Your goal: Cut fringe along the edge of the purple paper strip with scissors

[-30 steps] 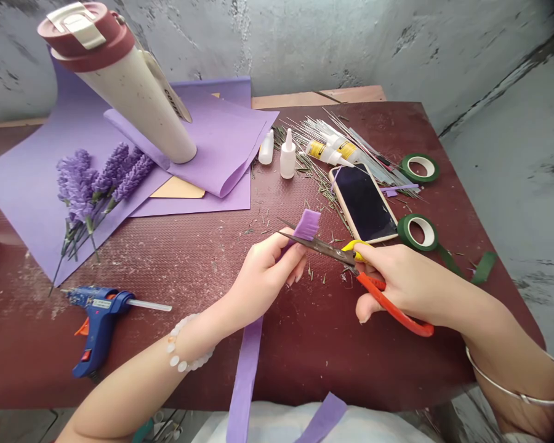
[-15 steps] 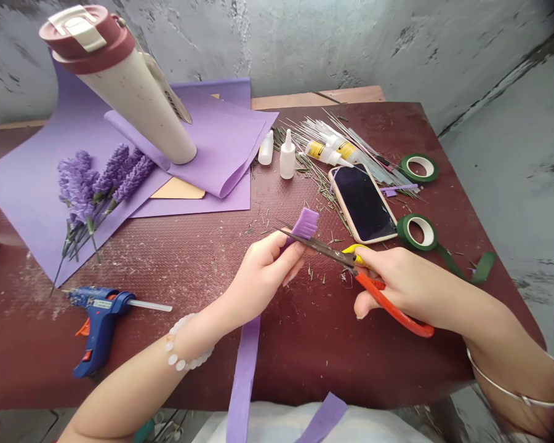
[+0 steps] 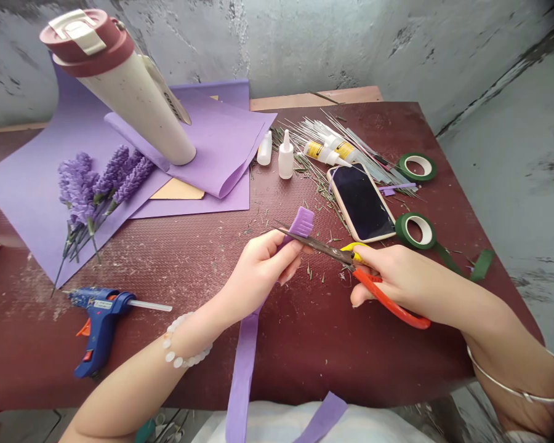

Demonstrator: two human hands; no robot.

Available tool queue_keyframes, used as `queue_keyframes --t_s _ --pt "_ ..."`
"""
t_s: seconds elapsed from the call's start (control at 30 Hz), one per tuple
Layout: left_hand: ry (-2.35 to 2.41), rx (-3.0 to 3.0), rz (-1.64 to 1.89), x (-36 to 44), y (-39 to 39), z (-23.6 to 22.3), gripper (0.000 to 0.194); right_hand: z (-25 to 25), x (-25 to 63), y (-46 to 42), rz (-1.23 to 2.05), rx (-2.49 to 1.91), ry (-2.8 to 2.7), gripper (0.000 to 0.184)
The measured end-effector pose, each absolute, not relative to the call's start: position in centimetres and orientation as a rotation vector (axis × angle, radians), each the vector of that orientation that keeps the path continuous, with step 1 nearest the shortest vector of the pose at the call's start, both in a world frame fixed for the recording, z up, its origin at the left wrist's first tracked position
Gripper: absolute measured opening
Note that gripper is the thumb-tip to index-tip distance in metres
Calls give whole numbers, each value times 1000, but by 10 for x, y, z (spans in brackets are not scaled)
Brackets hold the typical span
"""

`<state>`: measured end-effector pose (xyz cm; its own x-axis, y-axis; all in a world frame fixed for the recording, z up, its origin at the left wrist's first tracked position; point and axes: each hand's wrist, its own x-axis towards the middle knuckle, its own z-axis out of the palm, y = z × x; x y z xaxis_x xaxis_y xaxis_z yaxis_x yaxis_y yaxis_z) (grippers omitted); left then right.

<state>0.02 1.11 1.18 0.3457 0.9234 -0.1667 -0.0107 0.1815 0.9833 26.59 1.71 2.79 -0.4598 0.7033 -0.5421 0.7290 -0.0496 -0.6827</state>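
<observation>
The blades of the scissors [image 3: 322, 247] had come a little closer together at the purple strip [image 3: 301, 221], so a snip looked almost done. The left hand [image 3: 261, 264] pinched the strip, its cut end poking toward one o'clock. At three o'clock, the right hand [image 3: 397, 277] was curled round the handles.

Purple strip [image 3: 243, 375] pt. hidden by L hand [image 3: 262, 267], btm cropped.
</observation>
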Motion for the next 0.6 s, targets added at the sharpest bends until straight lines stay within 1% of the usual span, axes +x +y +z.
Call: queue_keyframes --t_s 0.17,0.3,0.47,0.6 --pt "986 1143 856 1 12 13 32 27 267 16 -1604 1644 2126 27" --pt "965 1084 868 0 10 13 30 27 270 16 -1712 1589 2090 26" --pt "857 1035 910 -2 8 13 40 16 283 18 -1928 1427 2073 37" --pt "850 1028 912 -2 8 13 42 -4 296 19 -2174 1295 1968 45"
